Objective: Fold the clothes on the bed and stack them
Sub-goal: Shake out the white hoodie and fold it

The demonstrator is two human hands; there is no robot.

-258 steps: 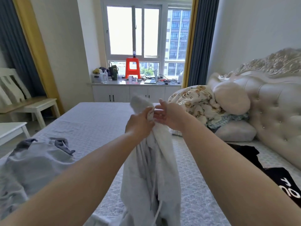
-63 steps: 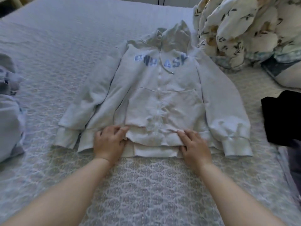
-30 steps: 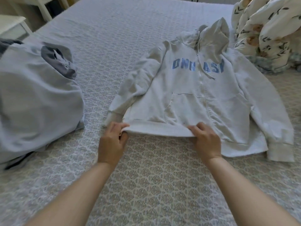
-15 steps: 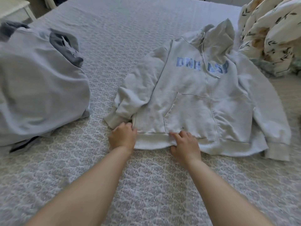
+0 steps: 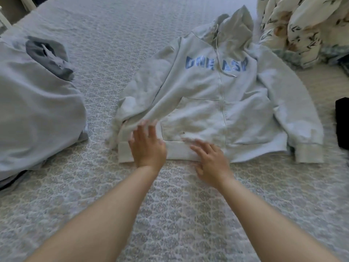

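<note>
My left hand [image 5: 148, 146] lies flat, fingers straight, on the hoodie [image 5: 217, 103] hem; right hand [image 5: 211, 161] is spread flat on the hem just beside it. Neither grips anything. The hoodie is front-up on the bed [image 5: 170, 214], hood far from my palms. I'd smooth outward from the palms w/ even pressure and square the hem before folding, esp. the bunched sleeve [image 5: 143, 95] just past my left fingers. Fingertips are motion-blurred. That sleeve's cuff is hard to make out. The grey garment [image 5: 35, 110] and black item [image 5: 342, 121] are cut off at the frame edges.
</note>
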